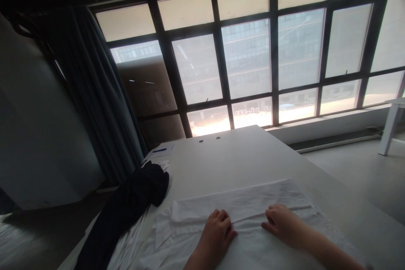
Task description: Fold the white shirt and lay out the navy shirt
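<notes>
A white garment (240, 202) lies spread on the white table (247, 152), with one fold laid across its far part. My left hand (217, 234) rests on the cloth near its middle, fingers curled and pressed at the edge of the fold. My right hand (283, 223) lies a little to the right on the same fold line, fingers bent down onto the fabric. Whether either hand pinches the cloth or only presses on it cannot be made out.
A dark garment (133, 206) hangs over the table's left edge. A paper with a blue pen (160, 150) lies at the far left corner. A dark curtain (95, 93) and large windows (247, 59) stand behind. Part of a white table (392, 124) shows at right.
</notes>
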### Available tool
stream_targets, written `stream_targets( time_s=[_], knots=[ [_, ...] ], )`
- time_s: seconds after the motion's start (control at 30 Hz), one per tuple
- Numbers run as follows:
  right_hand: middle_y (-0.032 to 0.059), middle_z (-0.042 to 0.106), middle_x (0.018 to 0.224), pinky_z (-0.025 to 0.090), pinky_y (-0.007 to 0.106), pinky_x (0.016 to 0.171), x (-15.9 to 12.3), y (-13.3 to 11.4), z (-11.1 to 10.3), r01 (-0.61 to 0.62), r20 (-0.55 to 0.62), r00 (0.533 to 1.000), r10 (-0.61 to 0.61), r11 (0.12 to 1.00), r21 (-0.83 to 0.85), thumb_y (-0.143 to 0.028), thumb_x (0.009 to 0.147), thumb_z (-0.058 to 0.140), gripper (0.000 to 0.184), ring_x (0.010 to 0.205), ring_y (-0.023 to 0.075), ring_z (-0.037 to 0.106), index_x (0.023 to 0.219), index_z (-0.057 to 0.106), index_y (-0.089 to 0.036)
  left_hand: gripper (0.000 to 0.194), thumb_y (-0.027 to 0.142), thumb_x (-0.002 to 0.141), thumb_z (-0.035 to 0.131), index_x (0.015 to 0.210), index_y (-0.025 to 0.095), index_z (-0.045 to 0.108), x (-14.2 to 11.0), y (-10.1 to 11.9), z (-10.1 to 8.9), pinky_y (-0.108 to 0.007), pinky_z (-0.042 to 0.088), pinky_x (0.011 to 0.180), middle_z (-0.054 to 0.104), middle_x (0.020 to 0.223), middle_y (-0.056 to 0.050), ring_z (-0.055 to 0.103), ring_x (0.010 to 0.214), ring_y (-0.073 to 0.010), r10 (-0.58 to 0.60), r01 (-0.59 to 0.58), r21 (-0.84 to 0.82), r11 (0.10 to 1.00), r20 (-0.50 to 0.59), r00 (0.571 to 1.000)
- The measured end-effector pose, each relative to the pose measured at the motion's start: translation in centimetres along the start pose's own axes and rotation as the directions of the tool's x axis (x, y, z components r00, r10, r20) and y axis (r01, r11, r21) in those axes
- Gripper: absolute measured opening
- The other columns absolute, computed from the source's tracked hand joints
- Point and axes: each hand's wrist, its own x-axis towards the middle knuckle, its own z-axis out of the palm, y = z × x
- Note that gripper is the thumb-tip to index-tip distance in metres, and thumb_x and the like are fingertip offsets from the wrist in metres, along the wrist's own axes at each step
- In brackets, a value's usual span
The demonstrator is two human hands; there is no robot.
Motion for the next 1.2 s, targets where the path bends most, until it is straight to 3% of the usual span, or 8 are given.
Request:
stream_targets(
  time_s=[0.13,0.27,0.47,0.6,0.93,1.2],
  knots=[
    [0.003,0.067,0.084,0.042,0.028,0.069,-1.0,2.9,-1.8,-0.023,0.099,0.995,0.004,0.982,0.19,-0.046,0.085,0.06,0.031,0.073,0.0166,0.058,0.071,0.064,-0.019,0.012,0.035,0.093,0.069,0.092,0.023,0.066,0.0,-0.1,0.1,-0.033,0.04,0.097,0.063,0.11,-0.002,0.052,0.106,-0.0209,-0.025,0.025,-0.004,1.0,0.021,0.999],
    [0.0021,0.069,0.086,0.044,0.028,0.073,-2.3,4.6,-1.9,-0.049,0.059,0.998,0.032,0.951,0.304,-0.043,0.08,0.065,0.023,0.079,0.0186,0.059,0.081,0.066,-0.02,0.009,0.033,0.093,0.068,0.093,0.024,0.067,0.0,-0.3,0.4,-0.033,0.04,0.095,0.063,0.11,-0.001,0.052,0.105,-0.0214,-0.025,0.025,0.03,0.999,0.015,1.0],
    [0.0049,0.07,0.075,0.042,0.03,0.068,-3.8,8.9,-0.9,-0.184,-0.021,0.982,0.19,0.969,0.165,-0.059,0.088,0.056,0.042,0.072,0.0219,0.062,0.072,0.063,-0.021,0.009,0.032,0.095,0.065,0.094,0.023,0.067,0.0,-0.2,0.4,-0.032,0.042,0.094,0.064,0.11,-0.002,0.053,0.105,-0.0219,-0.023,0.022,0.028,0.999,0.014,1.0],
    [0.0046,0.072,0.077,0.044,0.031,0.07,-4.6,11.2,-0.4,-0.177,-0.081,0.978,0.194,0.968,0.175,-0.057,0.09,0.055,0.039,0.076,0.0234,0.065,0.074,0.064,-0.023,0.01,0.032,0.097,0.062,0.096,0.023,0.066,0.2,0.0,0.2,-0.031,0.042,0.093,0.064,0.111,-0.002,0.053,0.104,-0.0214,-0.035,0.033,0.057,0.998,0.035,0.999],
    [0.0046,0.072,0.075,0.044,0.033,0.068,-4.8,13.2,0.3,-0.229,-0.177,0.956,0.235,0.972,0.05,-0.056,0.089,0.053,0.036,0.076,0.0266,0.069,0.074,0.063,-0.025,0.014,0.034,0.099,0.06,0.096,0.023,0.067,0.3,-0.1,0.1,-0.03,0.043,0.091,0.065,0.109,-0.003,0.055,0.104,-0.0211,-0.058,0.055,0.074,0.996,0.028,0.998],
    [0.0048,0.072,0.074,0.04,0.032,0.062,-5.2,15.3,-0.1,-0.302,-0.164,0.938,0.306,0.952,0.052,-0.059,0.088,0.053,0.037,0.07,0.0257,0.068,0.073,0.06,-0.026,0.01,0.032,0.096,0.063,0.093,0.023,0.067,0.5,0.1,-0.3,-0.03,0.043,0.09,0.066,0.107,-0.003,0.056,0.102,-0.021,-0.073,0.07,0.069,0.995,0.048,0.996]
  ],
)
